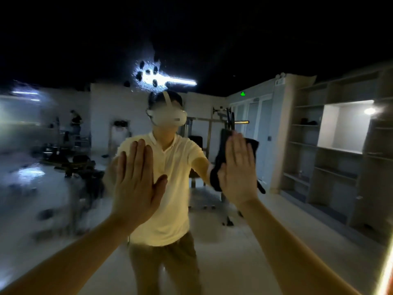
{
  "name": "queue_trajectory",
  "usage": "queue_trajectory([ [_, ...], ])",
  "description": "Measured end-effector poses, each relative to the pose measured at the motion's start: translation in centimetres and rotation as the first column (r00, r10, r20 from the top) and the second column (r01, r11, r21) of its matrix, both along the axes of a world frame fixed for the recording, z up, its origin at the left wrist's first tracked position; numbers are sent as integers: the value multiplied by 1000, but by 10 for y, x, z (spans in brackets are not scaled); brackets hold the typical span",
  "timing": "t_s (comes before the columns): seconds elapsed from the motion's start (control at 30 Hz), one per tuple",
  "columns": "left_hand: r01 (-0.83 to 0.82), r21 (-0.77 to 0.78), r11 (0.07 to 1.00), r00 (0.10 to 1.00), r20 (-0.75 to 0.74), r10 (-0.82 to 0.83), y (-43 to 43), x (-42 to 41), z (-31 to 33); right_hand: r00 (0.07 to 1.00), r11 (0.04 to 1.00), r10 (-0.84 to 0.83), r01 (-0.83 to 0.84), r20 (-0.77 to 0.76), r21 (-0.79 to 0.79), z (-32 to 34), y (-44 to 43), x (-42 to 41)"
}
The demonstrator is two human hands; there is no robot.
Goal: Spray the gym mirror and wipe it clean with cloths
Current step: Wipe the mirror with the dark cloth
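The gym mirror [276, 220] fills the whole view straight ahead of me. Its left part is fogged with wet spray, and droplets cling high up at the middle. My right hand [239, 169] lies flat with straight fingers, pressing a black cloth [219, 158] against the glass right of centre. The cloth shows around the fingers and hangs a little below the palm. My left hand [136, 179] is flat on the glass too, fingers together and pointing up, with nothing seen under it. No spray bottle is in view.
The mirror reflects a person in a pale yellow shirt [170, 177], a weight rack [212, 133] behind, open shelving [308, 150] on the right and another person [75, 122] far back on the left. A bright ceiling light [170, 79] glares in the glass.
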State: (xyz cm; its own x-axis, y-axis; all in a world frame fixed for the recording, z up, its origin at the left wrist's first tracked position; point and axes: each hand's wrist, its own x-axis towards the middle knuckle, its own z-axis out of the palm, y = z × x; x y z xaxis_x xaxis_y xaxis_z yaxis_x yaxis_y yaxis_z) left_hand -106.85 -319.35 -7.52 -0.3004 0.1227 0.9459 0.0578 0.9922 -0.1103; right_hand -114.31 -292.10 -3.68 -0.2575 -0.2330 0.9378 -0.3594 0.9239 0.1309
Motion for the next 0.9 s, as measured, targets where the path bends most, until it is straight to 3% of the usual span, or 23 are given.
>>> queue_trajectory([
  [0.17,-40,25,999,999,-19,41,8,-9,0,994,958,-45,71,100,-278,-29,81,-20],
  [0.3,-77,32,996,997,-6,78,8,-8,0,989,788,9,86,151,-609,-62,87,-21],
  [0.37,-75,31,997,997,6,75,8,-6,1,990,764,27,67,136,-642,-64,60,-16],
  [0.7,43,-68,997,996,81,-38,-23,39,-6,993,980,112,-103,46,-172,-66,-109,31],
  [0.9,-1,-57,998,991,133,9,-36,58,-47,979,944,203,-194,-5,268,-84,-124,33],
])
